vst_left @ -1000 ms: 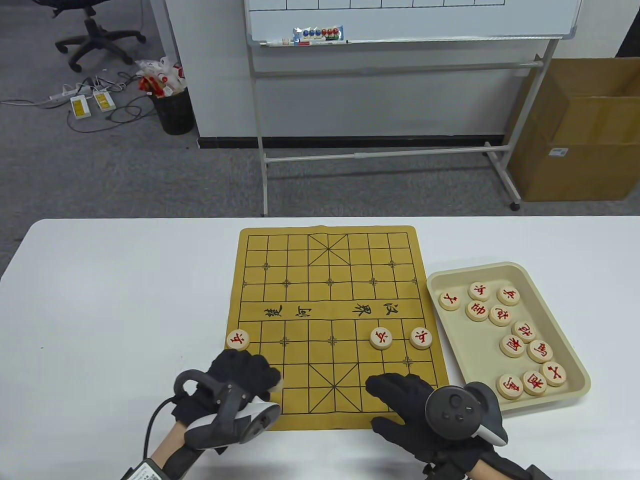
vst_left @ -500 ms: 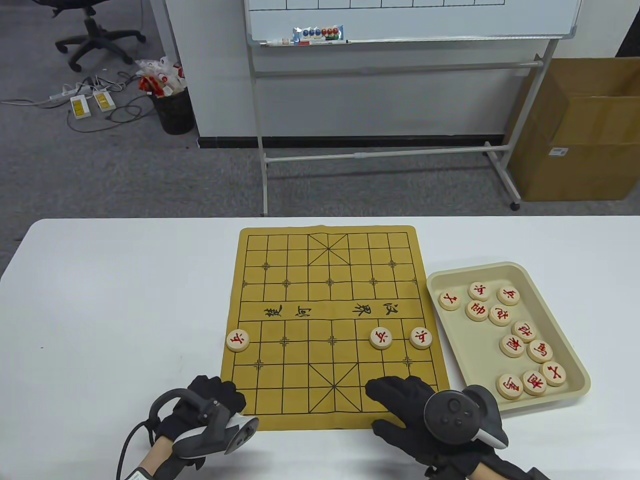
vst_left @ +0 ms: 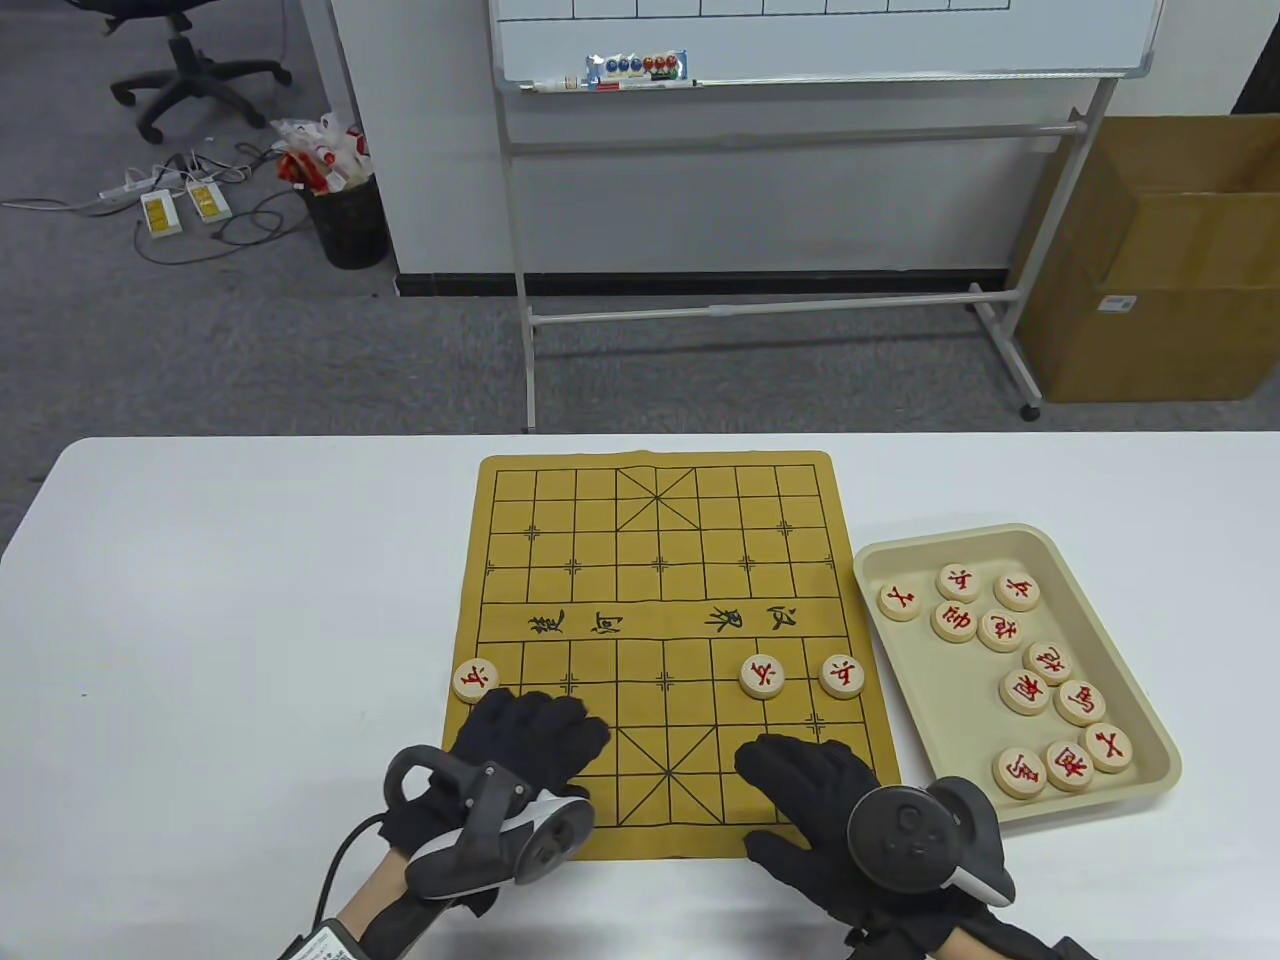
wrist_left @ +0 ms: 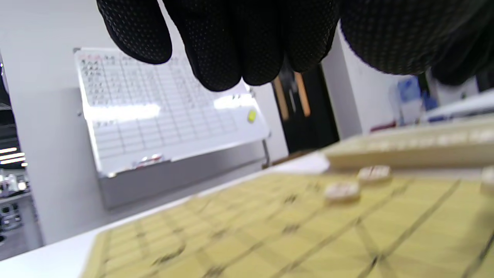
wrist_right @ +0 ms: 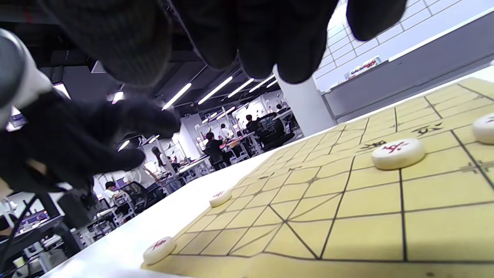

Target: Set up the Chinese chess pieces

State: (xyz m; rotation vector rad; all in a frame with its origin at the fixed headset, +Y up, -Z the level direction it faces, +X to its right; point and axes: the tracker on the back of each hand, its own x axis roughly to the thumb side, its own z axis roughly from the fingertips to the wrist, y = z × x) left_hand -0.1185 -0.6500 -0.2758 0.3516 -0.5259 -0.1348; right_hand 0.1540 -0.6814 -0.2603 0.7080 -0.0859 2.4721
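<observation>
The yellow chess board lies on the white table. Three round red-lettered pieces stand on it in one row: one at the left edge and two at the right. My left hand hovers empty over the board's near-left part, fingers loosely spread. My right hand rests flat on the board's near-right part, fingers spread, holding nothing. The right wrist view shows one more piece at the grid's near-left corner; my left tracker hides it in the table view.
A beige tray right of the board holds several red-lettered pieces. Beyond the table's far edge stand a whiteboard on a stand and a cardboard box.
My left hand drew back to the board's near-left corner, then came forward and to the right over the board. My right hand has barely moved.
</observation>
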